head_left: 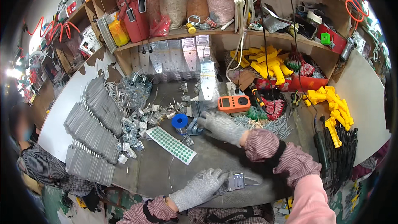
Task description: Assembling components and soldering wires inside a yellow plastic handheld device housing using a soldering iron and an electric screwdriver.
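My left hand [202, 187], in a grey knit glove, is at the near edge of the workbench. Its fingers are closed on one end of a small slotted metal part [236, 181], from which a thin light lead runs right. My right hand [224, 127], gloved alike, stretches to the middle of the bench with fingers extended. Its fingertips reach beside a small heap of dark grey pieces [195, 127]; I make out nothing held in them. Left of that heap stands a blue spool [180, 121]. A white sheet of green round stickers [171, 145] lies between my hands and the spool.
Stacked grey flat parts with leads [91, 135] fill the left side, beside loose small metal parts [139, 118]. An orange meter [234, 103], screws [269, 125] and yellow plastic pieces [331, 108] lie farther right. Black cables [344, 153] hang near the right edge. A person [49, 164] sits at far left.
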`<action>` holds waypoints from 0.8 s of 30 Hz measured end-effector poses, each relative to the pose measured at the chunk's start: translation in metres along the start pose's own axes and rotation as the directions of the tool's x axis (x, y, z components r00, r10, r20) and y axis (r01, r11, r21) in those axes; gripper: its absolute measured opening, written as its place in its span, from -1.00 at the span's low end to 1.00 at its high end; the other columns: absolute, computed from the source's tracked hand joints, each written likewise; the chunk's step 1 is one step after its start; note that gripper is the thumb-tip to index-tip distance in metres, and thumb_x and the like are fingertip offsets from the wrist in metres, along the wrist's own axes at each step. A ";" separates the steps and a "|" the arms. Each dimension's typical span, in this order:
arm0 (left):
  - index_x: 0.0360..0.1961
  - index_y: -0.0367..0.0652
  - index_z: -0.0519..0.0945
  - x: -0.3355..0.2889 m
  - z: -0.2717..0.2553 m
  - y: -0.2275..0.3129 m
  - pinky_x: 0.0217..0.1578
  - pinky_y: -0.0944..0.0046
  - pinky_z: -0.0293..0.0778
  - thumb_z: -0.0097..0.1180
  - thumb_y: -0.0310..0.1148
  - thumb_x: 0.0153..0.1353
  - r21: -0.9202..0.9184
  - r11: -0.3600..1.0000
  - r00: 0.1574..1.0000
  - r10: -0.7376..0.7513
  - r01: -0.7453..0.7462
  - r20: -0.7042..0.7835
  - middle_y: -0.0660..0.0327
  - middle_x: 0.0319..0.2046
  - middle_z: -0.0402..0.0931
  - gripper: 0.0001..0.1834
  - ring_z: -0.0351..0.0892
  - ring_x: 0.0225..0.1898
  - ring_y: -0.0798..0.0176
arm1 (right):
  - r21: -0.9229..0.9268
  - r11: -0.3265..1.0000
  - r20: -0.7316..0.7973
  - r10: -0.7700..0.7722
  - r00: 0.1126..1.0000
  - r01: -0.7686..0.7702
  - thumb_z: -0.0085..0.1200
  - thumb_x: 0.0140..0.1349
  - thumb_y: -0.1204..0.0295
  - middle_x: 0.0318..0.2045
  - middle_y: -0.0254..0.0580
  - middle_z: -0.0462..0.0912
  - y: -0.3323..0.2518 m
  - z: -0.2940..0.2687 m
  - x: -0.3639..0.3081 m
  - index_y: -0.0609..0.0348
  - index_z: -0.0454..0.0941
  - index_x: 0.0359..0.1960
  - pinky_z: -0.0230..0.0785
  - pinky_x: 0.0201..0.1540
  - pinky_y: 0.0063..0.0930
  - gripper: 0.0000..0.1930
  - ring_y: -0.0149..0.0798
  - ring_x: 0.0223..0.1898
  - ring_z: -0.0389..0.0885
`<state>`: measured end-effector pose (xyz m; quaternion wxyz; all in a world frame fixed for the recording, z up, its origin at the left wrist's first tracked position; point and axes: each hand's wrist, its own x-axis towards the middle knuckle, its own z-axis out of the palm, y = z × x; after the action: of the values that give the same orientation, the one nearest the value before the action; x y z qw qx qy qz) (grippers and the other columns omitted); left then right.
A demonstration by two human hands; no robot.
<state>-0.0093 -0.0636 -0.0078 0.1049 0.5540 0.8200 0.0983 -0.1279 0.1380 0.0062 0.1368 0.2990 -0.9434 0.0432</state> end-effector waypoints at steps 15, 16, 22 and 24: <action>0.26 -0.18 0.41 -0.006 0.005 -0.002 0.07 0.00 0.50 0.15 0.12 0.34 -0.099 0.989 0.993 -0.107 0.110 0.042 -0.04 0.01 0.48 -0.32 0.53 0.05 -0.08 | -0.094 0.995 -0.056 -0.035 0.998 0.029 0.19 0.15 0.42 -0.16 -0.11 0.56 0.000 0.033 0.025 0.13 0.57 -0.13 0.56 -0.19 -0.19 -0.76 -0.07 -0.21 0.70; 0.26 -0.18 0.41 -0.010 0.001 -0.001 0.07 0.00 0.50 0.15 0.12 0.34 -0.115 0.987 0.993 -0.103 0.109 0.057 -0.04 0.01 0.48 -0.32 0.53 0.05 -0.08 | -0.068 0.997 -0.038 -0.040 0.998 0.037 0.19 0.14 0.43 -0.16 -0.10 0.56 0.000 0.032 0.031 0.14 0.57 -0.13 0.56 -0.20 -0.18 -0.75 -0.05 -0.22 0.71; 0.21 -0.19 0.50 0.005 -0.043 -0.079 0.24 -0.14 0.36 0.20 -0.15 0.29 -0.011 0.935 0.833 -0.321 0.354 -0.450 -0.02 0.15 0.46 -0.47 0.40 0.23 -0.13 | 0.062 0.996 -0.045 -0.064 0.997 0.067 0.16 0.17 0.47 -0.20 -0.05 0.57 -0.002 0.016 0.033 0.12 0.54 -0.05 0.58 -0.19 -0.09 -0.72 0.01 -0.20 0.73; 0.18 -0.18 0.52 0.014 -0.037 -0.100 0.23 -0.11 0.36 0.16 -0.18 0.31 0.021 0.930 0.851 -0.326 0.367 -0.412 0.03 0.17 0.45 -0.52 0.38 0.25 -0.10 | 0.017 0.999 -0.054 0.034 0.998 -0.033 0.16 0.19 0.47 -0.15 0.00 0.60 0.005 0.010 0.027 0.12 0.52 0.00 0.59 -0.22 -0.10 -0.69 0.03 -0.21 0.73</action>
<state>-0.1137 -0.0886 -0.0007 -0.0773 0.3695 0.9140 0.1486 -0.1541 0.1257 0.0043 0.1592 0.2828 -0.9439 0.0614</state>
